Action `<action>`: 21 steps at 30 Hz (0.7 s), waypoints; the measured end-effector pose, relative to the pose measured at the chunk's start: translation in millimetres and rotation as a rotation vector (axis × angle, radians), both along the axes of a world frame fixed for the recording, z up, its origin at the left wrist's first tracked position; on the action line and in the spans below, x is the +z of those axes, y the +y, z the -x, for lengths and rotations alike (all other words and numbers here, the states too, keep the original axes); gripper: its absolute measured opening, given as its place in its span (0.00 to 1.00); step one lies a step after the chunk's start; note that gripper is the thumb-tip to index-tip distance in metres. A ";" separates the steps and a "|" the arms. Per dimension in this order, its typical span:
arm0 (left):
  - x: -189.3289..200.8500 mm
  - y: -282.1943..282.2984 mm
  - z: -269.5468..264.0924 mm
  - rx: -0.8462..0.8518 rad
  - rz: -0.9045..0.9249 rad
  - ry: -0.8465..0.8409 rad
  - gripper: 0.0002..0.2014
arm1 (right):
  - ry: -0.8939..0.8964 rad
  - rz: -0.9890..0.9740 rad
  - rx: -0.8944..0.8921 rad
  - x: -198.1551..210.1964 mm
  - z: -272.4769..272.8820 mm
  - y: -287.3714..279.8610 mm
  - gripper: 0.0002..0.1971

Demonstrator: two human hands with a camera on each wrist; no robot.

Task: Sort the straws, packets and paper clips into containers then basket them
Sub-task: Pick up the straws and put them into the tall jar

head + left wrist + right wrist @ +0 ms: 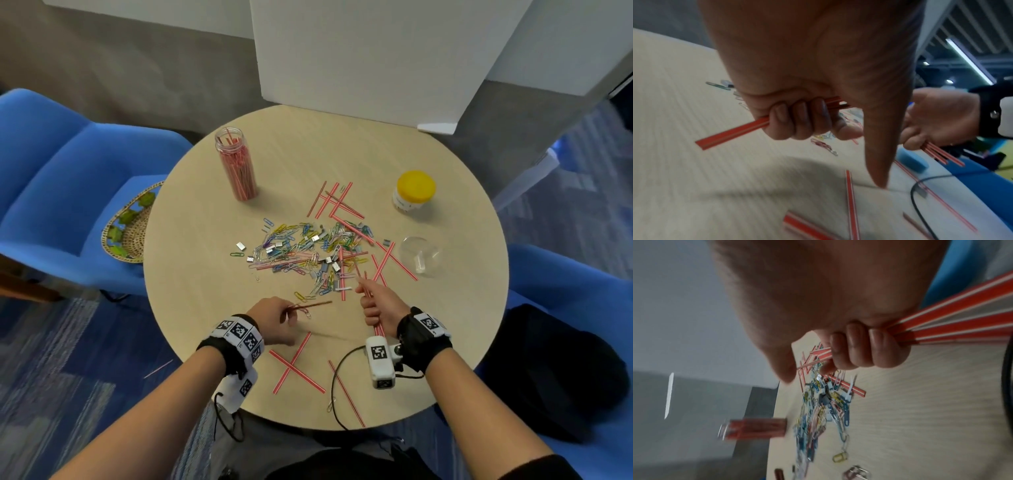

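Red-and-white striped straws lie scattered over the round table (445, 212), mixed with a heap of coloured paper clips (301, 250) and small silver packets (240, 245). My left hand (274, 318) grips a couple of straws (731, 134) in its curled fingers (797, 120). My right hand (376, 305) holds a bundle of several straws (953, 322) in its fist (863, 350). A tall clear jar (238, 168) at the back left is packed with straws. Crossed straws (294, 366) lie near the front edge.
A yellow-lidded jar (412, 192) stands at the back right, with a clear open container (419, 255) in front of it. A woven basket (132, 226) sits on the blue chair (51, 192) at left. One straw (158, 369) lies on the floor. A black bag (561, 373) is at right.
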State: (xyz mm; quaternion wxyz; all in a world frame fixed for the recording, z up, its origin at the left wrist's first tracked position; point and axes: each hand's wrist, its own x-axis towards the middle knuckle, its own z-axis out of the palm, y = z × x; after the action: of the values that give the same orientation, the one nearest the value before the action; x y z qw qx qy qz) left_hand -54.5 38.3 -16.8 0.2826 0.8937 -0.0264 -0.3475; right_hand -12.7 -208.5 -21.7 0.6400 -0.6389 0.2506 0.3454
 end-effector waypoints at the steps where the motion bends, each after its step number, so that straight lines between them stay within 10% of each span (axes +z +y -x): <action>1: -0.3 -0.6 4.5 -0.021 -0.014 0.014 0.12 | -0.064 0.092 0.116 3.4 2.5 -1.4 0.14; 9: -24.2 -10.1 33.1 -0.144 -0.259 0.038 0.34 | -0.056 0.661 1.167 2.6 64.0 18.1 0.23; 21: -34.6 -1.6 29.8 0.091 -0.257 -0.266 0.18 | -0.212 0.730 1.197 -21.2 60.4 12.6 0.15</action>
State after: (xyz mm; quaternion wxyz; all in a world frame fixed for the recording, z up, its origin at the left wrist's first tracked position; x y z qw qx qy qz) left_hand -84.3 36.7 -51.4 0.1755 0.9607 0.0214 -0.2140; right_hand -73.1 -195.9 -42.9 0.1064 -0.8707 -0.1074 0.4680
